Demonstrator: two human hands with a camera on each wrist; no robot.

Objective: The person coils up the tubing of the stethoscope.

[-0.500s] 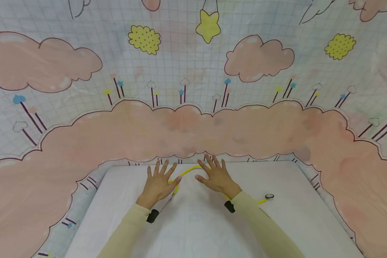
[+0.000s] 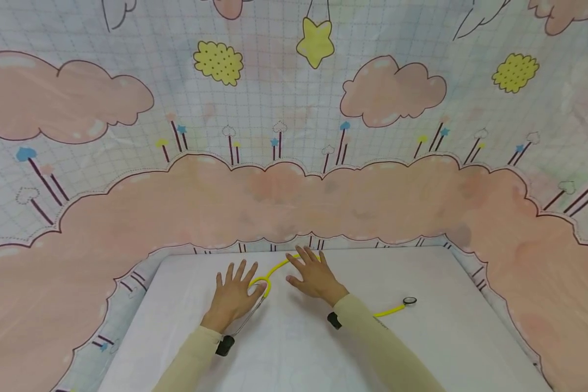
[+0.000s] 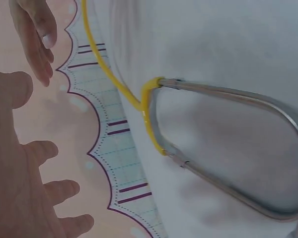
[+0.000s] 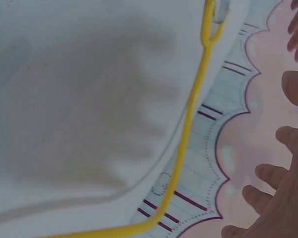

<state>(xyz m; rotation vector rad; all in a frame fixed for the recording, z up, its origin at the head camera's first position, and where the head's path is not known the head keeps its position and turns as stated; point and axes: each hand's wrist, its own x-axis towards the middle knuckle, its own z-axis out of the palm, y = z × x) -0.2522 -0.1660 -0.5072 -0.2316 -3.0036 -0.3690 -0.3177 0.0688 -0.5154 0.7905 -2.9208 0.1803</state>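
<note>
A stethoscope with yellow tubing [image 2: 276, 265] lies across the white table. Its two metal ear tubes [image 3: 223, 91] spread apart in the left wrist view, while its round chest piece [image 2: 409, 300] is at the right in the head view. My left hand [image 2: 231, 298] is held flat with fingers spread, overlapping the yellow fork beside the ear tubes. My right hand [image 2: 317, 277], fingers also spread, hovers over the tubing's far bend; the wrist views show a gap beneath both palms. Hand and sleeve hide the middle of the tubing. Neither hand grips anything.
The white table [image 2: 294, 348] ends at a far edge just beyond my fingertips. Behind and around it hangs a cloth [image 2: 294, 201] printed with pink clouds and stars. Black wrist bands [image 2: 225, 345] sit at both of my cuffs.
Both hands have shifted left, and the left one also a little closer to me. More of the yellow fork and of the tubing near the chest piece now shows. The stethoscope stays in place.
</note>
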